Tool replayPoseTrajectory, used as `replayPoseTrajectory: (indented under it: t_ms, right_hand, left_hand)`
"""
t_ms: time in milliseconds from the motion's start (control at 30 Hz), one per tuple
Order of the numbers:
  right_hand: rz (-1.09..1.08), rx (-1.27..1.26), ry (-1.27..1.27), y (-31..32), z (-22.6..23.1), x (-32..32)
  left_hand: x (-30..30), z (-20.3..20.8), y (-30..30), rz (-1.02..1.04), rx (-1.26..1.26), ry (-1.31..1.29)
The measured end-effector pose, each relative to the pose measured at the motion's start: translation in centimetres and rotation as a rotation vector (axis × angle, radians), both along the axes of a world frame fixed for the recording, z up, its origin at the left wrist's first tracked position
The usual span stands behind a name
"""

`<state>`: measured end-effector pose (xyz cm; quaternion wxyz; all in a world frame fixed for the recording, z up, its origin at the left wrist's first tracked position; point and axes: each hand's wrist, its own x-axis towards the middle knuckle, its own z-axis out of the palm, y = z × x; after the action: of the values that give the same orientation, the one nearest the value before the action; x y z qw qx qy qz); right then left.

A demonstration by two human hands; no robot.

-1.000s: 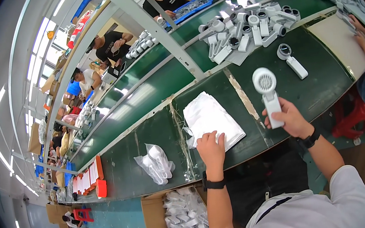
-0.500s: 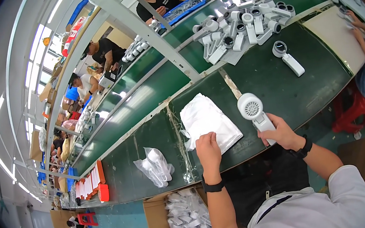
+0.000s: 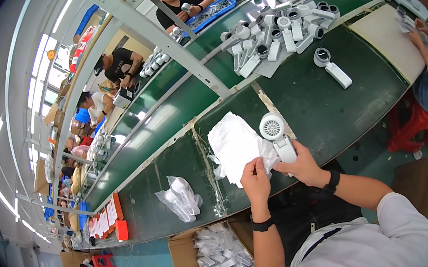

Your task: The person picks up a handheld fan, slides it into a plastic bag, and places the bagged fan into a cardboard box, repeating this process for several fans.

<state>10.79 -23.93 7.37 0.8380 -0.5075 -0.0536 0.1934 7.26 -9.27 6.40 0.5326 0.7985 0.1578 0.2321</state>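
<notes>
Bringing white fan [image 3: 280,141] leftward, gripped in right hand [image 3: 305,167], while pinching, seemingly, translucent film [image 3: 268,153] with left hand [image 3: 256,183]; keep film taut.

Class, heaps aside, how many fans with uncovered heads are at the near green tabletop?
2: held fan in the right hand; lone fan on the tabletop, farther right.
</notes>
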Motion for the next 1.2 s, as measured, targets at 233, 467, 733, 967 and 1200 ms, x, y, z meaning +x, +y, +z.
replayPoseTrajectory:
  t_ms: [233,467,733,967,1200]
  right_hand:
    - [-0.074,0.001,0.054,1.8,0.0,0.8]
    - [-0.097,-0.012,-0.005,0.5,0.5,1.5]
    - [-0.035,-0.061,-0.05,0.1,0.7,1.9]
    - [-0.18,-0.448,-0.304,-0.7,-2.3,2.9]
    - [-0.108,-0.22,-0.212,-4.9,1.5,2.5]
  left_hand:
    - [-0.2,-0.1,-0.1,0.056,-0.223,-0.001]
    - [-0.4,-0.4,2.3,0.19,-0.679,-0.239]
    - [-1.0,2.0,1.6,0.247,-0.633,-0.169]
    - [-0.3,0.3,1.3,0.151,-0.37,-0.055]
    - [1.0,1.2,0.5,0.113,-0.283,-0.022]
